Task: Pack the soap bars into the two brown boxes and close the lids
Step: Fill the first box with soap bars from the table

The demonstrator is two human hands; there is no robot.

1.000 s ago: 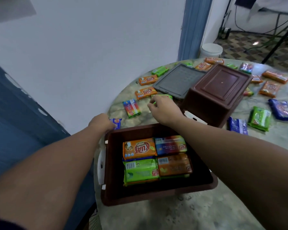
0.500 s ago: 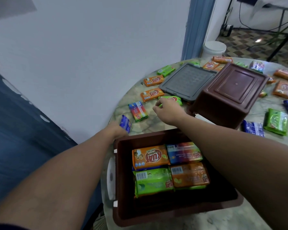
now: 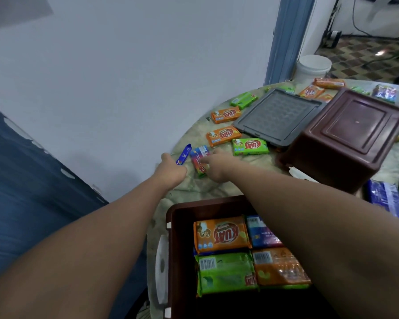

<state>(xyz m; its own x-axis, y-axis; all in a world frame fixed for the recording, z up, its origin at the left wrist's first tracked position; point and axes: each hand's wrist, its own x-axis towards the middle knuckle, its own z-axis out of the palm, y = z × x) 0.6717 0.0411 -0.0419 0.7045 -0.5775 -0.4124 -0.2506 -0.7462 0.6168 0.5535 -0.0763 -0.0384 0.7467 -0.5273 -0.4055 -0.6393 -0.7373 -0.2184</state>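
- Reaching out over the marbled round table [image 3: 217,189], the person's left hand [image 3: 171,168] is closed around a blue soap bar [image 3: 183,154], holding it tilted up off the tabletop near the table's left edge.
- Right hand [image 3: 213,165] lies on a multicoloured soap bar [image 3: 199,161] just beside the left hand; the fingers look spread over it, but I cannot tell whether they have closed on it.
- An open brown box [image 3: 177,249] sits nearest the person, holding four bars in view: orange and blue at the back, green and orange in front.
- A second brown box [image 3: 346,139] stands upside down further right, with a grey lid [image 3: 276,116] lying flat beside it.
- Two orange soap bars [image 3: 224,135] and a green soap bar [image 3: 250,146] lie loose between the hands and the lid; more bars are scattered around the far and right parts of the table.
- A white bucket [image 3: 313,69] stands on the floor beyond the table.
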